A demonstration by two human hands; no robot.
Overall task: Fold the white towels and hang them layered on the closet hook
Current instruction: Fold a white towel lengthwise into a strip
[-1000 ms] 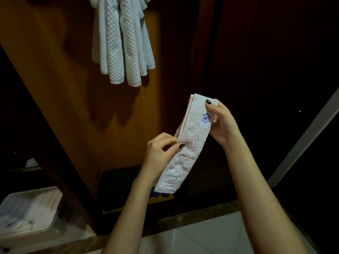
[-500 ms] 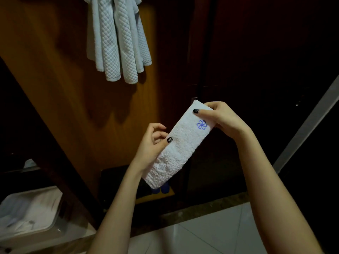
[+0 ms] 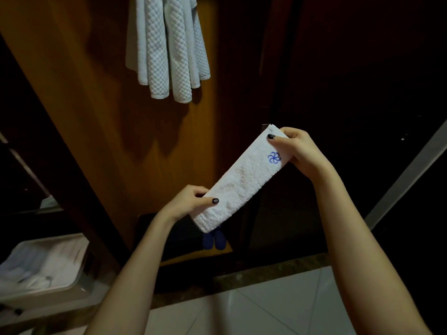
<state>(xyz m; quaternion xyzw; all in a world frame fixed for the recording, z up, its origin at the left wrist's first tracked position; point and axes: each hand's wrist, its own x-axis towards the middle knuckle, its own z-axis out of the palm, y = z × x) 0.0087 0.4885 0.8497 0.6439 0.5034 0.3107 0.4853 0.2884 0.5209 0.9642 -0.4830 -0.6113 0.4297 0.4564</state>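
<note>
The lower end of the folded towel [image 3: 242, 184] is gripped by the left hand [image 3: 191, 201], with the thumb laid across the front face and the fingers curled behind. The upper end is pinched by the right hand [image 3: 300, 151], thumb on the front near the top corner, the other fingers mostly hidden by the cloth. Between the two hands the towel is held in the air as a narrow flat strip in front of the closet, touching nothing else. Its long axis is slanted from lower left to upper right, and a small blue emblem [image 3: 274, 157] is seen near the right-hand end. Up and to the left, well apart from the strip, the hanging towels [image 3: 167, 49] are draped against the wooden closet panel [image 3: 96, 117]; the hook itself is cut off by the top of the view. The left hand is placed almost straight beneath them, while the right hand is held higher but off to the side. The strip is therefore judged to need lifting up and leftward, probably turned so that its middle can be laid over the hook. A bin [image 3: 79, 274] with pale cloth inside is seen low at the left.
</note>
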